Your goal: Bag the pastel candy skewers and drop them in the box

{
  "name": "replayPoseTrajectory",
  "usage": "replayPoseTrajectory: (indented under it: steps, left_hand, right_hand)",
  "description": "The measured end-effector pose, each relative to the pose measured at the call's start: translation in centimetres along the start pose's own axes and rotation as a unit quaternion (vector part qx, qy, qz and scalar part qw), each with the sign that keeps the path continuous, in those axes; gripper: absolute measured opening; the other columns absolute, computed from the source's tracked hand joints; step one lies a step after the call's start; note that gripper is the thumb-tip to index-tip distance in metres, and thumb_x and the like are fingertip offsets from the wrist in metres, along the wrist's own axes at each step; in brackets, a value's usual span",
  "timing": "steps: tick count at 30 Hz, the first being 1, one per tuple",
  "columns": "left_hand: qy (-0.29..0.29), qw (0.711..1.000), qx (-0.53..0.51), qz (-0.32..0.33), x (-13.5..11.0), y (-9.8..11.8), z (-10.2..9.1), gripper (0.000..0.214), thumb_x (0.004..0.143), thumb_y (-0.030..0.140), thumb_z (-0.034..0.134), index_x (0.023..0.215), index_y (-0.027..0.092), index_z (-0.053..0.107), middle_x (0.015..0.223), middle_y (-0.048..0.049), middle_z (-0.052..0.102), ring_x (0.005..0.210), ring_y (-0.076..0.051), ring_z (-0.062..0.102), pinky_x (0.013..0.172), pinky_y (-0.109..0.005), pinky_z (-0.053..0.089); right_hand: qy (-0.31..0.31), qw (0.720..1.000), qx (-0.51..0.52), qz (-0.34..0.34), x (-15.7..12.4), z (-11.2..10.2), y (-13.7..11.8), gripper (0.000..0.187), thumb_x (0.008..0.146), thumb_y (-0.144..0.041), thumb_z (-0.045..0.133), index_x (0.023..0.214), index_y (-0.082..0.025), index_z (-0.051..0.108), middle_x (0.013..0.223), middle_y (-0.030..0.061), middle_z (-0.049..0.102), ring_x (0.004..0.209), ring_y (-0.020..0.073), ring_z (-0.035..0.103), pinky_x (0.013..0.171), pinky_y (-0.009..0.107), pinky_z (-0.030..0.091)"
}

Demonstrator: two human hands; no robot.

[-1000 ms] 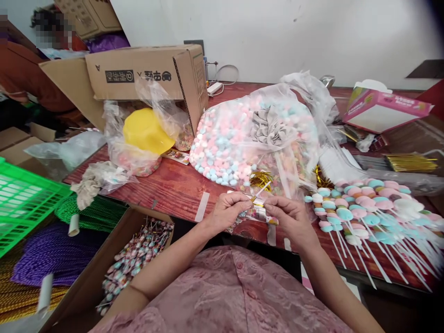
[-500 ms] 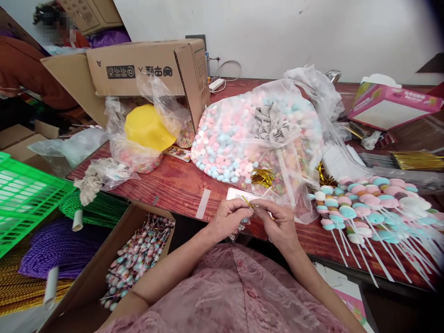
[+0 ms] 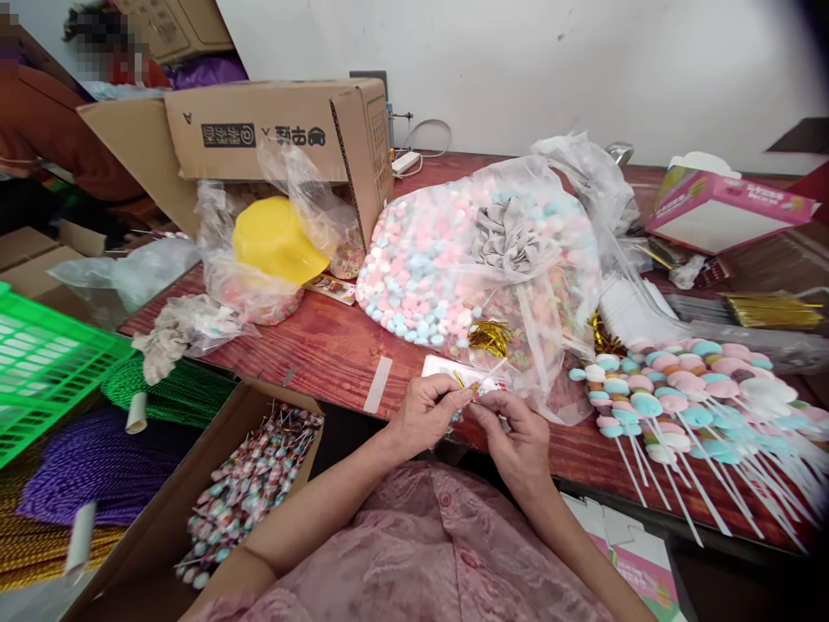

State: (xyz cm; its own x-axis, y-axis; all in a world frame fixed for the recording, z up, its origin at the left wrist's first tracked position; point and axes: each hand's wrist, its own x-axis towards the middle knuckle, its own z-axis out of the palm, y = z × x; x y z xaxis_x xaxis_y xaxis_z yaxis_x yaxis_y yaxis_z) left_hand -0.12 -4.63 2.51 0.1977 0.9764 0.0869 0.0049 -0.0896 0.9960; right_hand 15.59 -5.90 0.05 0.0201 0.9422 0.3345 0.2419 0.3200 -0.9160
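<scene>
My shirt (image 3: 376,553): dusty pink, patterned tone on tone.
My buttons (image 3: 446,499): round, pink, two visible down the front.
My left hand (image 3: 424,415) and right hand (image 3: 518,441): bare.
My forearms (image 3: 311,501): bare.

Right fingers (image 3: 500,404) moved in closer to left fingers (image 3: 449,403) than one second ago.

- whatever's held between the left hand (image 3: 428,413) and right hand (image 3: 518,428) is mostly hidden by fingers, just a bit of gold tie (image 3: 458,378) can be made out
- white card (image 3: 436,365) partly covered by the hands
- green basket (image 3: 65,367) chopped off by the left edge
- co-worker (image 3: 58,130) cut off there too, head blurred out
- small print on the pink box (image 3: 744,194) can't be read
</scene>
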Motion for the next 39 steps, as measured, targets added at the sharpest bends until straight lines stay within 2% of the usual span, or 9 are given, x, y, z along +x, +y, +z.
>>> replayPoseTrajectory:
  steps: [4,7,9,11,14,18,32,36,39]
  left_hand:
    - [-0.043,0.999,0.017,0.012,0.3,0.4,-0.3,0.037,0.084,0.042,0.063,0.061,0.013,0.061,0.06,0.0009,0.052,0.059,-0.009,0.044,0.057,-0.022,0.035]
    - [-0.125,0.989,-0.029,-0.078,0.3,0.9,-0.8,0.041,0.076,0.05,0.069,0.061,0.013,0.063,0.055,0.0012,0.054,0.052,-0.008,0.046,0.05,-0.021,0.034]
    - [-0.182,0.965,-0.09,-0.167,0.2,1.3,-1.2,0.043,0.069,0.055,0.074,0.062,0.013,0.065,0.054,0.0006,0.057,0.046,-0.009,0.05,0.046,-0.02,0.036]
    - [-0.23,0.933,-0.146,-0.235,0.1,1.7,-1.7,0.043,0.062,0.054,0.08,0.061,0.013,0.066,0.054,-0.0005,0.061,0.043,-0.009,0.053,0.043,-0.02,0.039]
    - [-0.311,0.886,-0.187,-0.289,0.0,2.1,-2.3,0.04,0.056,0.05,0.086,0.06,0.014,0.068,0.053,-0.0005,0.063,0.038,-0.008,0.051,0.04,-0.02,0.04]
    - [-0.41,0.835,-0.165,-0.328,0.3,2.5,-2.8,0.037,0.055,0.048,0.088,0.061,0.016,0.072,0.051,-0.0005,0.064,0.037,-0.01,0.053,0.038,-0.02,0.043]
    - [-0.519,0.802,-0.096,-0.28,2.6,1.5,-3.2,0.033,0.049,0.042,0.092,0.071,0.02,0.079,0.067,-0.0042,0.074,0.056,-0.019,0.066,0.052,-0.03,0.056]
    - [-0.468,0.847,-0.039,-0.247,4.5,1.5,-5.4,0.029,0.045,0.038,0.093,0.059,0.019,0.077,0.057,-0.0068,0.071,0.049,-0.022,0.064,0.044,-0.03,0.051]
    - [-0.428,0.887,0.046,-0.165,5.1,4.3,-6.7,0.019,0.053,0.032,0.089,0.058,0.019,0.075,0.054,-0.0036,0.068,0.047,-0.016,0.059,0.043,-0.025,0.044]
  right_hand:
    - [-0.128,0.966,0.159,0.156,0.8,-0.9,0.4,0.019,0.078,-0.035,0.072,0.069,-0.019,0.067,0.064,-0.0009,0.065,0.058,0.0129,0.056,0.059,0.025,0.047]
    - [-0.25,0.943,0.161,0.149,1.6,-2.2,-0.3,0.022,0.081,-0.038,0.07,0.072,-0.018,0.065,0.062,-0.0019,0.062,0.055,0.012,0.054,0.054,0.024,0.043]
    - [-0.304,0.946,0.095,0.052,1.9,-3.0,-1.3,0.019,0.089,-0.033,0.062,0.076,-0.018,0.064,0.065,-0.0009,0.063,0.059,0.013,0.056,0.057,0.025,0.044]
    - [-0.3,0.947,-0.007,-0.116,1.8,-3.5,-2.2,0.017,0.093,-0.021,0.052,0.081,-0.019,0.064,0.07,0.0016,0.064,0.064,0.0144,0.057,0.062,0.028,0.046]
    - [-0.257,0.885,-0.137,-0.363,1.2,-4.1,-3.1,0.022,0.092,-0.009,0.043,0.093,-0.017,0.064,0.075,0.0062,0.066,0.068,0.0178,0.056,0.066,0.034,0.047]
    - [-0.259,0.804,-0.177,-0.504,0.9,-4.4,-4.1,0.028,0.094,-0.01,0.038,0.102,-0.013,0.065,0.075,0.0085,0.067,0.073,0.0205,0.057,0.07,0.038,0.049]
    - [-0.3,0.828,-0.18,-0.438,0.9,-3.2,-4.1,0.015,0.091,-0.009,0.05,0.094,-0.019,0.061,0.089,0.0075,0.069,0.085,0.0197,0.061,0.078,0.037,0.048]
    - [-0.33,0.805,-0.224,-0.439,0.6,-3.2,-3.9,0.016,0.092,-0.01,0.046,0.089,-0.018,0.059,0.075,0.0047,0.064,0.069,0.0176,0.054,0.071,0.036,0.041]
    - [-0.334,0.8,-0.277,-0.415,0.9,-3.2,-3.0,0.02,0.091,-0.01,0.043,0.082,-0.019,0.058,0.069,0.0031,0.058,0.064,0.0172,0.048,0.067,0.035,0.037]
